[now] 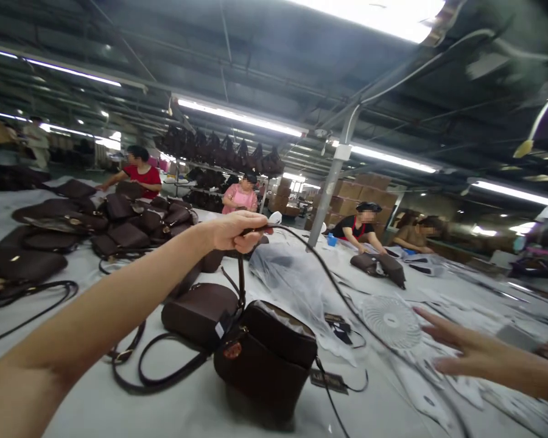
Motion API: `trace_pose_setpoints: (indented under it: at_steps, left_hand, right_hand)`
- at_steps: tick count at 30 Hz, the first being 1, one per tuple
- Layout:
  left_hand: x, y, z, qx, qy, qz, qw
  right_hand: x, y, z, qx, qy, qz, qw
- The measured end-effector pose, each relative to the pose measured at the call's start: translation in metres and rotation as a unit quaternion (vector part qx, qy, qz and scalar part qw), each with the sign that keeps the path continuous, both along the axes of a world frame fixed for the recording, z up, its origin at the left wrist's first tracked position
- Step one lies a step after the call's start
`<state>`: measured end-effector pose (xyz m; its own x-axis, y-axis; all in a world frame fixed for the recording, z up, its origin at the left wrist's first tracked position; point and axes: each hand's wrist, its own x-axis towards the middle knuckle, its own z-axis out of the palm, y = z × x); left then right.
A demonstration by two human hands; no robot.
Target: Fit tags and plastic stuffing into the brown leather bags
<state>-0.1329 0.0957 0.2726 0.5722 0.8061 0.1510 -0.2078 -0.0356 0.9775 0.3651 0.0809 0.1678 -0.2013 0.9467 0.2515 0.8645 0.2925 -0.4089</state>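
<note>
My left hand (237,231) is raised above the table, its fingers pinched on a thin dark brown bag strap (322,261). From there the strap runs down to the right, past my right hand (461,347), which hovers with fingers spread. Below stands a small dark brown shoulder bag (269,353) with a round reddish tag on its front; part of the strap hangs toward it. Another brown bag (201,311) with a small white label lies just behind. Dark hang tags (329,382) on cords rest beside the front bag.
Many brown bags (123,237) are heaped at the left. Clear plastic wrapping (296,280) and a white fan (390,321) are on the white table (182,407). A metal post (331,194) rises beyond. Several people work around the table, one (360,234) handling bags.
</note>
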Motion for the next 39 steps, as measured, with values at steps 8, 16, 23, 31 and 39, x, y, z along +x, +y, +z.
trace_pose_setpoints:
  at_steps: [8, 16, 23, 31, 39]
  left_hand:
    - [0.043, 0.02, -0.021, 0.02, 0.013, -0.041, 0.999]
    - [0.008, 0.022, -0.039, 0.049, -0.124, 0.206, 0.97]
    - [0.026, 0.048, -0.036, 0.034, -0.253, 0.292, 0.922]
    - [0.019, 0.028, -0.094, 0.02, -0.247, 0.319, 0.915]
    - [-0.023, 0.039, -0.104, -0.087, -0.253, 0.366, 0.891]
  right_hand:
    - [-0.232, 0.009, 0.051, -0.203, 0.374, 0.296, 0.855]
    - [-0.251, 0.02, 0.005, -0.151, 0.253, 0.242, 0.925]
    - [-0.356, 0.01, -0.023, -0.052, 0.216, 0.219, 0.95]
    - [-0.367, 0.04, -0.023, -0.008, 0.129, 0.171, 0.977]
    - [-0.283, 0.021, -0.012, 0.018, 0.076, 0.256, 0.963]
